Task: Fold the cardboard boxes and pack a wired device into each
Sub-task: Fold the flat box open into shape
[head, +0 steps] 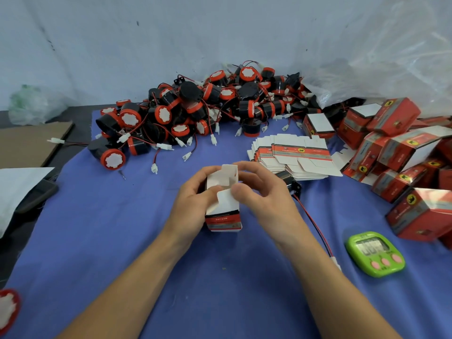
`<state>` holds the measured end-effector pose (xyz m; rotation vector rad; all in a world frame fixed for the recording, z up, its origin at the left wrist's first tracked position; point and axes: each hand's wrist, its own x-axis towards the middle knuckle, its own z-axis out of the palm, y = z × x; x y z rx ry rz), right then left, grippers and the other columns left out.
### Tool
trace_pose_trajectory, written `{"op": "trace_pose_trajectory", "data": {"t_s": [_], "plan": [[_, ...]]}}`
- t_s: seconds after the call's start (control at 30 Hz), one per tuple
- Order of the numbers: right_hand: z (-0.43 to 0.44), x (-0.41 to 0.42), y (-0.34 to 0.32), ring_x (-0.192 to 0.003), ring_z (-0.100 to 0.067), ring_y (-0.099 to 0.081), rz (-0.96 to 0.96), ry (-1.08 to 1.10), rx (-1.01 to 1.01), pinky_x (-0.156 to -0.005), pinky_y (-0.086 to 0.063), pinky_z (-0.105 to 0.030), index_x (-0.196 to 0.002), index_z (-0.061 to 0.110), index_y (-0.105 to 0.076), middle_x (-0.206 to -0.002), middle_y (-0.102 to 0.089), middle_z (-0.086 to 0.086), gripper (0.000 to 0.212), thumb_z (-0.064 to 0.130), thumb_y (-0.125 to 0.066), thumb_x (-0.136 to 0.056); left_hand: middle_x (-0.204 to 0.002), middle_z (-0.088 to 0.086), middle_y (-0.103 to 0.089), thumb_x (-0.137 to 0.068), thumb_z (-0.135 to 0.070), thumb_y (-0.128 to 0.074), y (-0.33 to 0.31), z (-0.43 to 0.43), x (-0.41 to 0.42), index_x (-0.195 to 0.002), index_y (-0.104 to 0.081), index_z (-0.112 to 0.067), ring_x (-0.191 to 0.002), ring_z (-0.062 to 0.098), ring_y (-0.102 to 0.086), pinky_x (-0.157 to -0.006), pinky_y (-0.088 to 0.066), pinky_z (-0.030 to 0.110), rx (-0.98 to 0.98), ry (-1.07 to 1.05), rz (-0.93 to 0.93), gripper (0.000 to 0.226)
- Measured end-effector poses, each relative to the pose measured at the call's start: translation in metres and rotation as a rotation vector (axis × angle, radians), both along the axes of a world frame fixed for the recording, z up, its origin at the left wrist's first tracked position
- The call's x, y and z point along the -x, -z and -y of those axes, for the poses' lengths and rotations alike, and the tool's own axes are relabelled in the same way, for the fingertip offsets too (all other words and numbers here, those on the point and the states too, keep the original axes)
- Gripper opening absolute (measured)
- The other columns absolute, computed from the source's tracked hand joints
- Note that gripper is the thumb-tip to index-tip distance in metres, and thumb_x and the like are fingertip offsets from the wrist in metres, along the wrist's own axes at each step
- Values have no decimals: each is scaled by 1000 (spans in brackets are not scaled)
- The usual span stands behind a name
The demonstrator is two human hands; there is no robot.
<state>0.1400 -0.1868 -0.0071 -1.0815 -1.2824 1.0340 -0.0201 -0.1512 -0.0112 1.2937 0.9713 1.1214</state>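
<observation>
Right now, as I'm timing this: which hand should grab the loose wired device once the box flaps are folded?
Probably the right hand: the wired device lies just beyond it, while the left hand grips the box.

The right hand (265, 192) covers most of a black device (293, 185) lying just behind it on the desk. The left hand (193, 194) has its fingertips out of sight behind the box (223, 209), whose print is too small to read. The green timer (375, 253) shows a blurred display. At the near left, a red-rimmed device (8, 309) is cut by the edge; far right, the red boxes (442, 148) are too.
</observation>
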Motion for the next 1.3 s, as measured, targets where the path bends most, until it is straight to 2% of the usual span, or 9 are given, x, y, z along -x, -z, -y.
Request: {"op": "trace_pose_trajectory", "data": {"t_s": [0.17, 0.3, 0.4, 0.5, 0.6, 0.83, 0.97, 1.13, 1.3], "plan": [[3, 8, 0, -101, -13, -66, 146, 177, -80, -79, -60, -41, -107, 31, -72, -104, -72, 11, 36, 43, -69, -73, -99, -7, -77, -92, -39, -54, 2, 5, 1, -109, -71, -36, -85, 9, -71, -69, -57, 21, -38, 24, -4, 24], [4, 8, -1, -105, -11, -64, 179, 177, -82, -80, -58, -39, -109, 33, -71, -107, -71, 16, 31, 39, -72, -78, -104, -5, -74, -81, -51, -65, 0, 6, 6, -121, -66, -29, -90, 13, -71, -73, -57, 25, -29, 137, 30, 46], [6, 4, -2, -110, -7, -62, 204, 130, -57, -83, -58, -36, -116, 38, -71, -113, -70, 20, 40, 43, -69, -76, -99, -6, -74, -75, -41, -73, -2, 4, 5, -110, -72, -36, -90, 13, -71, -73, -57, 25, -58, 47, -18, 36], [7, 1, -3, -115, -3, -60, 215, 7, -35, -85, -55, -28, -123, 46, -68, -122, -67, 26, 49, 29, -67, -77, -104, -5, -77, -77, -22, -72, -2, 2, 4, -109, -77, -38, -94, 16, -73, -75, -59, 27, -90, -35, -7, 36], [6, -2, -3, -104, -10, -67, 209, 6, -27, -87, -59, -41, -120, 40, -68, -121, -68, 17, 47, 23, -66, -76, -115, -5, -76, -77, -13, -72, -3, 3, 3, -107, -81, -38, -102, 16, -74, -80, -60, 27, -170, -26, -4, 40], [4, -1, 3, -122, -23, -65, -71, -12, 51, -107, -49, -55, -115, 25, -71, -122, -73, -3, 43, 20, -75, -72, -120, -15, -74, -78, -20, -71, 0, 3, 5, -87, -85, -33, -112, 7, -70, -83, -57, 23, -198, -88, -18, 22], [4, -5, 3, -122, -28, -66, -179, -159, 130, -110, -48, -48, -119, 13, -68, -122, -73, -10, 39, 16, -74, -81, -121, -17, -72, -77, -23, -71, 0, -2, 8, -81, -85, -31, -118, 4, -66, -92, -53, 29, -221, -60, -123, 16], [5, -3, 4, -118, -20, -69, -51, -184, 161, -104, -53, -41, -119, 17, -70, -120, -76, -3, 38, 22, -78, -82, -111, -19, -75, -70, -31, -78, 3, -3, 11, -80, -84, -29, -106, 5, -70, -88, -56, 30, -279, -20, -260, 11], [6, -3, 6, -117, -16, -69, 16, -101, 134, -104, -54, -45, -113, 19, -75, -116, -76, 1, 41, 19, -83, -73, -106, -11, -77, -71, -21, -74, 2, -1, 6, -75, -84, -19, -99, 13, -73, -83, -56, 37, -143, -30, -149, 11]]}}
